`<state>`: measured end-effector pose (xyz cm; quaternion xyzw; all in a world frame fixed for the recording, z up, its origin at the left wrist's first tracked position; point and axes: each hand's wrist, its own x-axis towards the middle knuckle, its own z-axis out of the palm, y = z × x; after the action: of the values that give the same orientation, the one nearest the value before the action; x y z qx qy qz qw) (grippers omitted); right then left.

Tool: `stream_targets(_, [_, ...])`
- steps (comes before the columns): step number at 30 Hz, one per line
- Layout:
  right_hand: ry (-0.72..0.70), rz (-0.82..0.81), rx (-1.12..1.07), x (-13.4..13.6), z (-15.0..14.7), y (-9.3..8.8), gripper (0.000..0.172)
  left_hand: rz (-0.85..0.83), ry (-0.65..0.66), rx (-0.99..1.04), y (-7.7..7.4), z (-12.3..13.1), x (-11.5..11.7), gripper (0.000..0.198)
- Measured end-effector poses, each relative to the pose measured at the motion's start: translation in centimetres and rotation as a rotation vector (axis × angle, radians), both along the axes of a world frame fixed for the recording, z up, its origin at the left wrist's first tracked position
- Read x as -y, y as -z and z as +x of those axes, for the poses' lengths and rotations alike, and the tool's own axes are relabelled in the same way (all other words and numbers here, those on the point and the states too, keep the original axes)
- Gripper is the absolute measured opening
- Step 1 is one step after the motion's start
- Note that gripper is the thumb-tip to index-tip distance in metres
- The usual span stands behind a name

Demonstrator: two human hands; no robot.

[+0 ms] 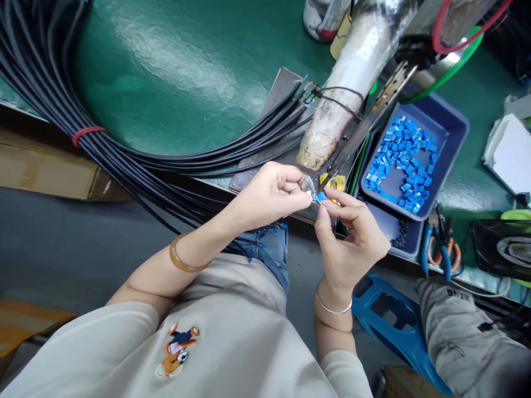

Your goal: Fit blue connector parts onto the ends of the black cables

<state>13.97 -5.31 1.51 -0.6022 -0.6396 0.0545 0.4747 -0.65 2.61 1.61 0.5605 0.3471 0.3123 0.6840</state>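
My left hand (280, 193) is closed, with greyish covers on its pinched fingertips, at the end of a small blue circuit board (321, 195). From the right, my right hand (350, 229) comes close with thumb and index finger pinched on a thin pale wire (318, 200) that reaches the board. The right index finger lies beside the board; whether it touches is unclear. Right above the board is the tip of a soldering iron (332, 171), which slants down from a mount. Some of the board is hidden by my fingers.
Black cables (174, 160) with a red tie (88, 134) curve across the green table (166, 66). A wrapped pipe (344, 94) hangs close above my hands. A bin (452, 127) of blue boards, cutters (443, 249) and a blue stool (394, 320) are to the right, near another person's leg (456, 326).
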Motion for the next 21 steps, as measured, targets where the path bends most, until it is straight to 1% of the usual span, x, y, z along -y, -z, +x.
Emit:
stream_targets(8, [-0.020, 0.013, 0.005, 0.03, -0.02, -0.50, 0.012, 0.007, -0.005, -0.005, -0.40, 0.00, -0.04, 0.009])
stream_targets(16, [-0.055, -0.021, 0.044, 0.04, 0.25, -0.22, 0.014, 0.013, 0.012, -0.019, 0.30, -0.06, -0.19, 0.010])
stream_targets(21, [-0.045, -0.026, 0.045, 0.12, 0.35, 0.02, 0.013, 0.054, -0.011, -0.043, 0.42, -0.04, 0.15, 0.009])
